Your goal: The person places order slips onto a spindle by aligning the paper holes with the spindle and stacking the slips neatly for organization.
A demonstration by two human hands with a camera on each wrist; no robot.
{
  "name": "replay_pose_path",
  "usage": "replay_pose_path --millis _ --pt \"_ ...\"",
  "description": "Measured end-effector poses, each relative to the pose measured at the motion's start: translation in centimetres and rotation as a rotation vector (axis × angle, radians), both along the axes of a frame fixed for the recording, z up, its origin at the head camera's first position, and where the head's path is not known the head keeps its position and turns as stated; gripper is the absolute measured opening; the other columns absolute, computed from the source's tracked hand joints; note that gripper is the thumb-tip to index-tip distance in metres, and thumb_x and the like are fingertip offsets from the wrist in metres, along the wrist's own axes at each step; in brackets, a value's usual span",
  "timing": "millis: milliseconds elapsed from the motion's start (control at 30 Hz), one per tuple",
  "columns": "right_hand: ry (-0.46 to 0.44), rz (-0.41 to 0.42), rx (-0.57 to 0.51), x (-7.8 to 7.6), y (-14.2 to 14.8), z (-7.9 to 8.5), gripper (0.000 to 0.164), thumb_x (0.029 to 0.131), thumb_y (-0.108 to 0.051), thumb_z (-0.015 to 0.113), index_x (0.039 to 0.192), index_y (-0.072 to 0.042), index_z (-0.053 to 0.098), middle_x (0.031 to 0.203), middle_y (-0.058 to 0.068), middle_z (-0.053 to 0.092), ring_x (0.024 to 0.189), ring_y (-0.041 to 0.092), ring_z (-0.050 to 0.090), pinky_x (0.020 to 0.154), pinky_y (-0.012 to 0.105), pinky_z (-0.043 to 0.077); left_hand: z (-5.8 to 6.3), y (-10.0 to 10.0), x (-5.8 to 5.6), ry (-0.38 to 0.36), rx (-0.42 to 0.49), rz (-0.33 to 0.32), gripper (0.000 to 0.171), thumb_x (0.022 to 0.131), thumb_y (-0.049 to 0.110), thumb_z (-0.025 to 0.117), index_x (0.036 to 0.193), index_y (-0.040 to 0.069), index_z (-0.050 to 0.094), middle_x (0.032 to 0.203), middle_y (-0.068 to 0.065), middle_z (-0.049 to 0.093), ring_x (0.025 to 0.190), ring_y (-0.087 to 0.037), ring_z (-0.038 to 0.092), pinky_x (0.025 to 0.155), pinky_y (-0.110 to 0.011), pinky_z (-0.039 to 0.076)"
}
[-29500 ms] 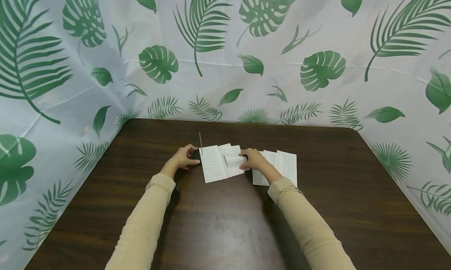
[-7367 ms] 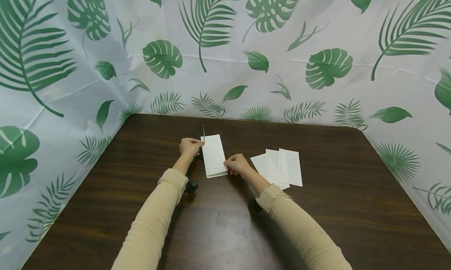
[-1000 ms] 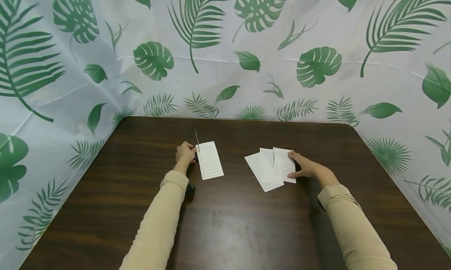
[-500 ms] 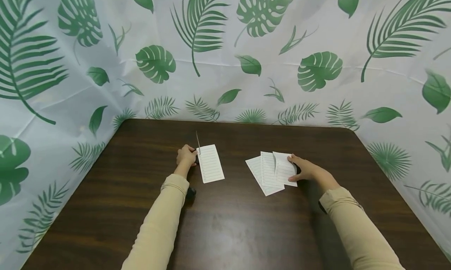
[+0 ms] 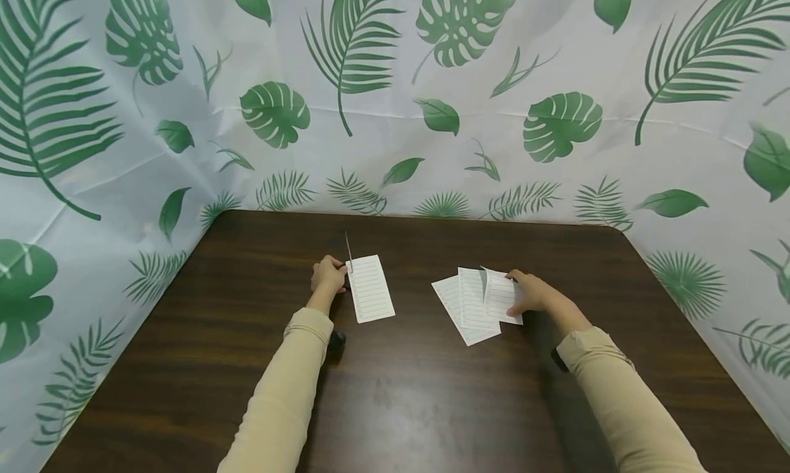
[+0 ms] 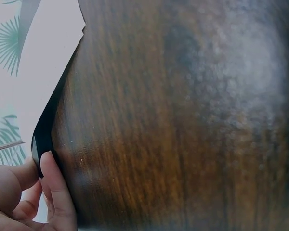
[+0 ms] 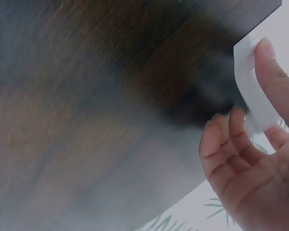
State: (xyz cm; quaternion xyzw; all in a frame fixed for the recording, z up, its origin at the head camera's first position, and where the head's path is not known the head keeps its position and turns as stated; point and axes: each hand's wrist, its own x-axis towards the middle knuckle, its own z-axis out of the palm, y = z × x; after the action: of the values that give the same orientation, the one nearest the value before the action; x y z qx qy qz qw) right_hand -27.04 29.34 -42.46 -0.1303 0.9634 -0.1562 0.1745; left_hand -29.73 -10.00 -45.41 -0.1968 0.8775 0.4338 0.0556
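Note:
My left hand (image 5: 328, 277) pinches the edge of the black base (image 6: 47, 132) of a bill spike (image 5: 348, 247), thumb and fingers on either side. The thin metal spike rises through the top end of a ruled white slip stack (image 5: 372, 291), which lies over the base and hides most of it. To the right, several ruled paper slips (image 5: 472, 301) lie fanned and overlapping. My right hand (image 5: 534, 295) holds the rightmost slip (image 5: 501, 298) between thumb and index finger, and the slip bows up. In the right wrist view the other fingers hang loosely curled below the slip.
All of it stands on a dark brown wooden table (image 5: 395, 370). A white cloth with green leaves (image 5: 481, 158) hangs behind the table's far edge and along the sides. Black wrist devices (image 5: 336, 343) sit under the sleeves.
Since 7.4 s ago my right hand has left the spiked stack and gone right to the fanned slips. Over the last second the rightmost slip has bent upward in its grasp. My left hand stays put.

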Motion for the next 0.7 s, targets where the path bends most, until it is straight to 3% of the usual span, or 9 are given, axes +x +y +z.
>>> replay_pose_path --millis 133,267,400,500,600,700 --pt "-0.056 -0.035 -0.084 0.3 0.2 -0.3 0.085 0.074 -0.008 0.078 0.136 0.010 0.023 0.135 0.045 0.031 0.120 0.055 0.040 0.100 0.063 0.037 -1.4 -0.1 -1.1 0.007 -0.014 0.015 0.017 0.096 0.022 0.054 0.107 0.009 0.056 0.120 -0.022 0.047 0.089 -0.036 0.055 0.075 -0.039 0.053" --pt "-0.029 -0.072 -0.164 0.5 0.8 -0.8 0.081 0.075 -0.002 0.074 0.137 0.011 0.023 0.136 0.045 0.028 0.122 0.055 0.036 0.102 0.063 0.035 -1.2 0.1 -1.2 0.017 -0.005 0.009 0.017 0.096 0.022 0.054 0.107 0.009 0.056 0.120 -0.022 0.047 0.092 -0.037 0.055 0.075 -0.039 0.053" --pt "0.048 -0.114 -0.226 0.2 1.4 -1.5 0.061 0.078 0.003 0.068 0.129 0.013 0.035 0.104 0.036 0.052 0.089 0.041 0.053 0.077 0.047 0.050 0.0 0.2 -0.2 0.025 0.002 -0.020 0.021 0.097 0.020 0.053 0.111 0.005 0.055 0.123 -0.023 0.046 0.096 -0.038 0.055 0.079 -0.039 0.053" --pt "0.078 -0.159 -0.294 -0.2 1.6 -1.9 0.043 0.080 0.004 0.063 0.119 0.014 0.047 0.074 0.014 0.051 0.065 0.021 0.046 0.057 0.030 0.041 0.4 0.1 0.4 0.044 -0.009 -0.019 0.022 0.097 0.021 0.052 0.112 0.005 0.055 0.123 -0.023 0.046 0.089 -0.034 0.056 0.081 -0.039 0.052" --pt "0.081 -0.228 -0.360 -0.2 1.5 -2.0 0.034 0.080 0.003 0.060 0.112 0.015 0.056 0.074 0.010 0.050 0.066 0.018 0.044 0.055 0.025 0.038 0.4 0.1 0.7 0.041 0.000 -0.009 0.022 0.097 0.021 0.053 0.112 0.006 0.055 0.124 -0.022 0.046 0.085 -0.031 0.058 0.083 -0.040 0.051" --pt "0.065 -0.302 -0.382 -0.4 1.1 -1.7 0.032 0.086 -0.005 0.058 0.111 0.016 0.058 0.085 0.019 0.056 0.072 0.019 0.048 0.057 0.024 0.042 0.4 -0.1 0.4 0.045 0.001 -0.006 0.021 0.097 0.021 0.053 0.111 0.006 0.055 0.124 -0.022 0.046 0.084 -0.030 0.057 0.081 -0.039 0.053"
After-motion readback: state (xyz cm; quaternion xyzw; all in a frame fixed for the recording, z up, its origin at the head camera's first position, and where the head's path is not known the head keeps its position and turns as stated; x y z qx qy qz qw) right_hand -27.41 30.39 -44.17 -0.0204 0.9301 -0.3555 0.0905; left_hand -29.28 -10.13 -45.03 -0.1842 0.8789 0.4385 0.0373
